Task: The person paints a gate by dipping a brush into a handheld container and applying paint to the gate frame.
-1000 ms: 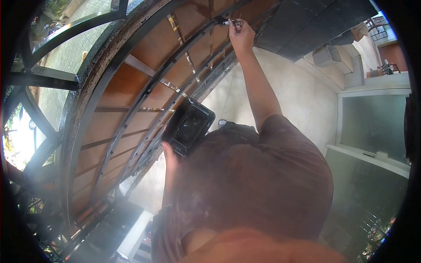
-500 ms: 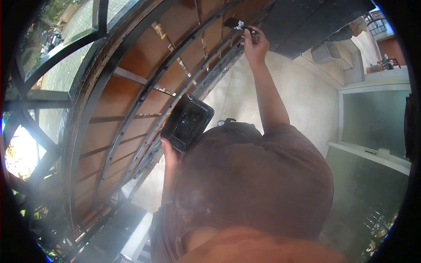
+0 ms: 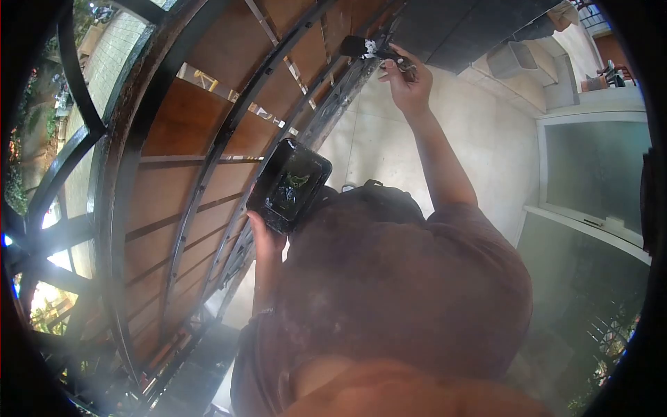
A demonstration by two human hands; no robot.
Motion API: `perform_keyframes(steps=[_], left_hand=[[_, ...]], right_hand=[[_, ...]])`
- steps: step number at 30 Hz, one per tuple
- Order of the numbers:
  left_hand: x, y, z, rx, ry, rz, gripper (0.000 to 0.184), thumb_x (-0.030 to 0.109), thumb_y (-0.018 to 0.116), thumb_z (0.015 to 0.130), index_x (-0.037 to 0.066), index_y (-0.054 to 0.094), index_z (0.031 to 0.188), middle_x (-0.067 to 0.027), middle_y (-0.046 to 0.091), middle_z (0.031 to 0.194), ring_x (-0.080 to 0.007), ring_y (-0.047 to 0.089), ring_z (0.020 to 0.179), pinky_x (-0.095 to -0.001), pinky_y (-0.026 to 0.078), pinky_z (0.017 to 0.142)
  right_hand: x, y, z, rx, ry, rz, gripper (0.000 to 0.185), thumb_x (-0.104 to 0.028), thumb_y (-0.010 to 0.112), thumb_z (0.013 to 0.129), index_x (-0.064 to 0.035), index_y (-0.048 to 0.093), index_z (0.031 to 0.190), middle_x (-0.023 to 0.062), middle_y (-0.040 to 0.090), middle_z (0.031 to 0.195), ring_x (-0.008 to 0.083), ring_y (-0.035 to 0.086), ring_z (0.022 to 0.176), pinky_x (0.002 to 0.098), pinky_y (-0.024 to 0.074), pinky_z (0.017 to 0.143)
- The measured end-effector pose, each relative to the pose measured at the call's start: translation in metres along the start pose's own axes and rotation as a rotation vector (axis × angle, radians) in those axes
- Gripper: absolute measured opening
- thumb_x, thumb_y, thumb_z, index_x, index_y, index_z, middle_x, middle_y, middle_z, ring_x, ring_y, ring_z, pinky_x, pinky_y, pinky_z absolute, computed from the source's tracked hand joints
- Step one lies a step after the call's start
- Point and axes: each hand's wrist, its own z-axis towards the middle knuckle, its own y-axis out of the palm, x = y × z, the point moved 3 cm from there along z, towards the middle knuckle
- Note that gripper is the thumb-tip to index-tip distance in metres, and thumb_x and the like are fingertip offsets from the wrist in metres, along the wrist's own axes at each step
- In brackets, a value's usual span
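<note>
My right hand (image 3: 410,87) is closed round the handle of a paintbrush (image 3: 362,47), its dark bristles pointing left and white flecks showing near the ferrule. The bristles are beside the dark metal bars of a gate (image 3: 229,128); whether they touch a bar I cannot tell. Lower down, my left hand (image 3: 265,233) grips the near left edge of a black paint tray (image 3: 306,158), thumb showing and other fingers hidden beneath. Wet, shiny dark paint lies in the tray, which is close to the gate and my body.
Brown panels (image 3: 187,121) sit behind the gate's bars, with narrow gaps between them. Pale floor tiles (image 3: 389,153) stretch to the right, toward a grey bin (image 3: 513,61) and a frosted glass door (image 3: 594,184). A dark panel (image 3: 458,31) stands at the top.
My right hand and the paintbrush have moved slightly down relative to the view, with the bristles further left. The tray has shifted a little up and left. The view has turned somewhat.
</note>
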Motion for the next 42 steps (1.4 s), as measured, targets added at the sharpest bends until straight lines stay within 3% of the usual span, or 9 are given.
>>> perform_keyframes(steps=[6, 8, 14, 23, 26, 30, 32, 35, 42], left_hand=[[0.019, 0.012, 0.024, -0.039, -0.039, 0.031, 0.085, 0.061, 0.049, 0.091, 0.008, 0.021, 0.152, -0.0133, 0.035, 0.15, -0.03, 0.039, 0.136, -0.0473, 0.036, 0.111], [0.025, 0.018, 0.036, -0.104, -0.039, 0.14, 0.082, 0.065, 0.035, 0.094, 0.012, 0.018, 0.154, -0.0121, 0.032, 0.153, -0.0288, 0.037, 0.138, -0.0458, 0.033, 0.113], [0.042, 0.008, 0.073, -0.155, -0.066, 0.274, 0.081, 0.064, 0.034, 0.094, 0.013, 0.016, 0.154, -0.0126, 0.033, 0.152, -0.029, 0.038, 0.137, -0.0461, 0.035, 0.112], [0.056, 0.029, 0.077, -0.197, -0.115, 0.01, 0.072, 0.053, 0.038, 0.099, 0.006, 0.024, 0.151, -0.0141, 0.034, 0.152, -0.0263, 0.039, 0.136, -0.0411, 0.033, 0.113], [0.048, 0.005, 0.086, -0.19, -0.047, 0.267, 0.069, 0.051, 0.038, 0.1, 0.005, 0.027, 0.15, -0.0135, 0.036, 0.151, -0.0249, 0.039, 0.136, -0.0398, 0.032, 0.113], [0.044, 0.005, 0.084, -0.155, -0.074, 0.107, 0.067, 0.05, 0.037, 0.101, 0.004, 0.029, 0.149, -0.0125, 0.038, 0.149, -0.023, 0.04, 0.135, -0.0384, 0.032, 0.113], [0.04, -0.006, 0.082, -0.195, -0.052, 0.305, 0.078, 0.061, 0.031, 0.097, 0.008, 0.02, 0.153, -0.0117, 0.035, 0.152, -0.0244, 0.039, 0.136, -0.0402, 0.033, 0.112], [0.041, -0.011, 0.074, -0.142, -0.067, 0.363, 0.079, 0.061, 0.031, 0.097, 0.008, 0.02, 0.153, -0.012, 0.034, 0.152, -0.0249, 0.038, 0.136, -0.0404, 0.033, 0.113], [0.046, -0.009, 0.062, -0.123, -0.02, 0.209, 0.069, 0.051, 0.041, 0.099, 0.004, 0.029, 0.149, -0.012, 0.04, 0.148, -0.0221, 0.042, 0.134, -0.0382, 0.033, 0.112]], right_hand=[[0.016, 0.037, 0.017, -0.007, 0.07, 0.026, 0.032, -0.008, 0.07, 0.089, 0.0017, 0.063, 0.119, 0.0107, 0.069, 0.091, 0.0125, 0.067, 0.074, 0.027, 0.0601, 0.062], [0.017, 0.051, 0.022, 0.006, 0.07, 0.047, 0.032, -0.007, 0.07, 0.089, 0.0017, 0.063, 0.119, 0.0108, 0.069, 0.091, 0.0128, 0.067, 0.075, 0.0273, 0.0602, 0.062], [0.032, 0.085, 0.019, 0.072, 0.166, 0.094, 0.026, -0.005, 0.07, 0.088, 0.0052, 0.062, 0.111, 0.013, 0.07, 0.093, 0.0156, 0.069, 0.076, 0.0293, 0.0609, 0.064], [0.028, 0.105, 0.013, -0.022, -0.087, -0.157, 0.022, -0.004, 0.076, 0.081, 0.0008, 0.065, 0.1, 0.0117, 0.072, 0.086, 0.0141, 0.071, 0.078, 0.0262, 0.054, 0.067], [0.032, 0.108, 0.013, -0.012, -0.16, -0.182, 0.023, -0.006, 0.078, 0.08, -0.0008, 0.066, 0.098, 0.0125, 0.072, 0.087, 0.0163, 0.071, 0.078, 0.0274, 0.0543, 0.068], [0.042, 0.111, 0.013, -0.018, -0.197, -0.267, 0.025, -0.009, 0.08, 0.078, -0.002, 0.067, 0.099, 0.0137, 0.072, 0.089, 0.0216, 0.072, 0.077, 0.0291, 0.0546, 0.068], [0.045, 0.112, 0.012, -0.015, -0.221, -0.293, 0.026, -0.01, 0.08, 0.078, -0.0023, 0.067, 0.099, 0.0138, 0.072, 0.089, 0.023, 0.072, 0.077, 0.0296, 0.0548, 0.068], [0.044, 0.115, 0.009, -0.042, -0.28, -0.341, 0.027, -0.011, 0.081, 0.077, -0.0029, 0.067, 0.099, 0.0138, 0.072, 0.089, 0.0248, 0.072, 0.078, 0.0307, 0.055, 0.068], [0.045, 0.118, 0.01, -0.008, -0.263, -0.321, 0.026, -0.011, 0.079, 0.078, -0.0028, 0.067, 0.099, 0.0147, 0.071, 0.089, 0.0275, 0.071, 0.078, 0.0315, 0.055, 0.068]])
